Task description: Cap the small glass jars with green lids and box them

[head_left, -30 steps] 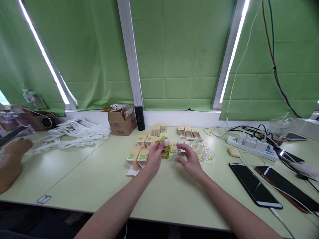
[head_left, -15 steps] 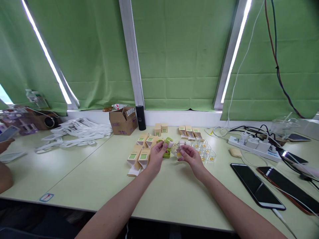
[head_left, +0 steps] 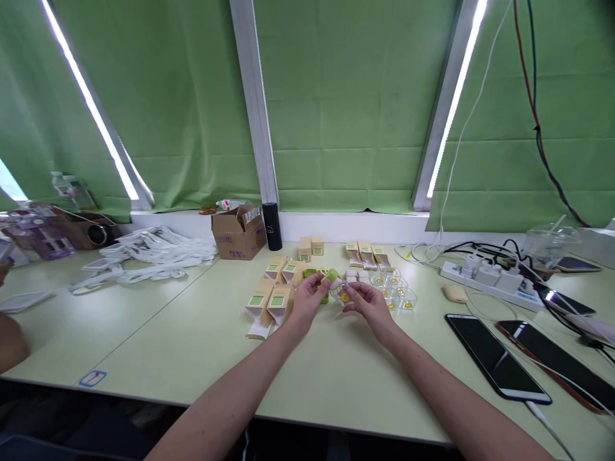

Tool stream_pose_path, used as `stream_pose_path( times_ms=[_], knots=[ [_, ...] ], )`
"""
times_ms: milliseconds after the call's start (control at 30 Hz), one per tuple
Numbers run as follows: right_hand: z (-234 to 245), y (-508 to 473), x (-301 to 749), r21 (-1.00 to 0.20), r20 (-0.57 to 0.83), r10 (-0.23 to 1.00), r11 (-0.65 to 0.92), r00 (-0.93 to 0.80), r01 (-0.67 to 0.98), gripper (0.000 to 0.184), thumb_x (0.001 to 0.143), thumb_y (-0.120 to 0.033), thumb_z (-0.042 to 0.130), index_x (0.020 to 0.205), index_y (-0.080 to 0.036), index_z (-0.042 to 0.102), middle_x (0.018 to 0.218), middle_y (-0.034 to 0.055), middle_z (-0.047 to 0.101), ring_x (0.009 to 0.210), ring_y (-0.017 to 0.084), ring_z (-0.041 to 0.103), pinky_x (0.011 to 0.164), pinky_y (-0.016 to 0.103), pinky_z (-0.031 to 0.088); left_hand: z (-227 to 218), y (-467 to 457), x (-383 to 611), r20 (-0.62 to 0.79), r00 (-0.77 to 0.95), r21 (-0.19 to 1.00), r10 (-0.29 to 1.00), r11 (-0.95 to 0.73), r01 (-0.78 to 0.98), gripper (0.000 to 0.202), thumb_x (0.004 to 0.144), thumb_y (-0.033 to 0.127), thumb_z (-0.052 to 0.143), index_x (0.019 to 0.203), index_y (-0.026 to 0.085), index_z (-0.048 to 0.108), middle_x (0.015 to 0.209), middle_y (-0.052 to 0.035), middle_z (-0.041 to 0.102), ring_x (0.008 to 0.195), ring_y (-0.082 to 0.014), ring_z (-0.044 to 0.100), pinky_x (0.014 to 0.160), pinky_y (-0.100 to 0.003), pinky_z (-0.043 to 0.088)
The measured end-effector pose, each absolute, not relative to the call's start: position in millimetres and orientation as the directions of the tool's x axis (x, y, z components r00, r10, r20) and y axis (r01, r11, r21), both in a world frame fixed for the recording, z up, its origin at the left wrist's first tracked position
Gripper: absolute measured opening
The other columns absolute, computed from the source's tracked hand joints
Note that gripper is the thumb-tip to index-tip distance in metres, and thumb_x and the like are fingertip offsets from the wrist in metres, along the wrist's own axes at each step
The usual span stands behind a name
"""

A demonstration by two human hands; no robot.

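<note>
As the left hand (head_left: 303, 306) pinches a green piece (head_left: 331, 276), the right hand (head_left: 371, 306) a clear case (head_left: 342, 295), cartons (head_left: 269, 299) lie beside.

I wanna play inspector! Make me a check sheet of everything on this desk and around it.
Surface: pale green table, with a small sticker near the front left.
Job's things: green piece and clear case with a yellow bit inside, held close together; more clear cases to the right, tan boxes to the left.
Clutter: cardboard box, black cylinder, heap of white packets, phones lying flat.
Hands: left hand has a shut grip on the green piece; right hand on the clear case.
Cables: power strip with plugs; wires hanging.
Surroundings: green curtains; another person's arm far left.
</note>
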State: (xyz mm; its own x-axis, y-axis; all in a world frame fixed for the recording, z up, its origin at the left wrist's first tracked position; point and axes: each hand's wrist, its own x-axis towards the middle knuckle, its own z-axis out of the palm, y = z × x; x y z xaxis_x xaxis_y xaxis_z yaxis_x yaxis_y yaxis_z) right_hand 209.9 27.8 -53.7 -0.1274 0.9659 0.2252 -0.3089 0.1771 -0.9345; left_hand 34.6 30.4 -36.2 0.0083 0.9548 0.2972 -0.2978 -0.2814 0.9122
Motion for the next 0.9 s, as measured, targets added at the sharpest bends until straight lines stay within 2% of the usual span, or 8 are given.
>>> stream_pose_path(
  times_ms=[333, 600, 900],
  knots=[
    [-54.2, 28.2, 209.1, -0.919, 0.209, 0.965, 0.139, -0.158, -0.369, 0.049, 0.068, -0.059, 0.091, 0.093, -0.019, 0.078, 0.091, 0.0049, 0.078, 0.074, 0.018, 0.070, 0.072, 0.039, 0.066, -43.8, 36.2, 33.9, 0.262, 0.011, 0.931, 0.965, -0.250, -0.264, 0.058, 0.067, 0.061, 0.091, 0.097, 0.014, 0.073, 0.088, -0.0049, 0.072, 0.076, -0.0133, 0.064, 0.068, -0.024, 0.047],
    [-56.8, 30.1, 209.8, -0.914, 0.203, 0.964, 0.124, -0.171, -0.386, 0.047, 0.070, -0.057, 0.092, 0.095, -0.019, 0.078, 0.096, 0.0055, 0.078, 0.075, 0.018, 0.072, 0.076, 0.039, 0.067, -45.0, 36.6, 33.9, 0.266, 0.051, 0.943, 0.963, -0.249, -0.221, 0.062, 0.067, 0.063, 0.089, 0.100, 0.014, 0.071, 0.093, -0.0058, 0.074, 0.081, -0.0154, 0.068, 0.074, -0.025, 0.051],
    [-54.9, 28.9, 210.3, -0.910, 0.205, 0.963, 0.124, -0.172, -0.396, 0.046, 0.069, -0.055, 0.093, 0.094, -0.019, 0.078, 0.091, 0.0048, 0.077, 0.075, 0.018, 0.072, 0.077, 0.041, 0.067, -41.6, 32.7, 34.0, 0.283, 0.073, 0.944, 0.956, -0.265, -0.194, 0.062, 0.068, 0.059, 0.091, 0.105, 0.014, 0.070, 0.103, -0.0095, 0.075, 0.093, -0.0218, 0.071, 0.084, -0.031, 0.054]
  ],
)
